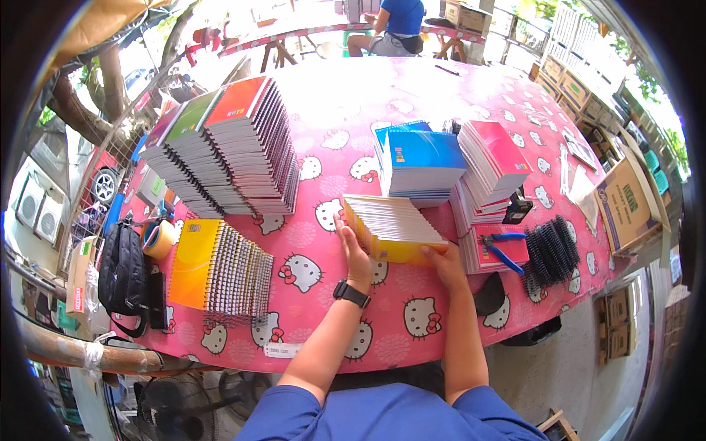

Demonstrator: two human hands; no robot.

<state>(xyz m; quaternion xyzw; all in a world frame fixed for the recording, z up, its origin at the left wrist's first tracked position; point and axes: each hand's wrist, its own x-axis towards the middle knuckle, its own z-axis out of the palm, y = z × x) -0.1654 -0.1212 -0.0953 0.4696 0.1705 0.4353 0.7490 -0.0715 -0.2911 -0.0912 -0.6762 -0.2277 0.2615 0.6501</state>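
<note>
Between my two hands is a thick stack of yellow-covered notebooks (401, 248), page edges facing up. My left hand (356, 253) is closed around its left end, a dark watch (351, 294) on that wrist. At the stack's lower right corner, my right hand (448, 265) grips with the thumb on the yellow cover. Just behind stands a stack of blue notebooks (423, 162). Right of my right hand, pliers with blue handles (504, 250) lie on a pile of pink notebooks (493, 162). Black spiral binding coils (551, 253) sit beside them.
Tall stacks of spiral notebooks (243, 140) rise at the back left, with bound yellow notebooks (220, 268) nearer. A black bag (125, 272) and a tape roll (159, 239) lie by the left edge. A cardboard box (629, 195) stands right; another person (397, 26) sits beyond the pink-covered table (323, 342).
</note>
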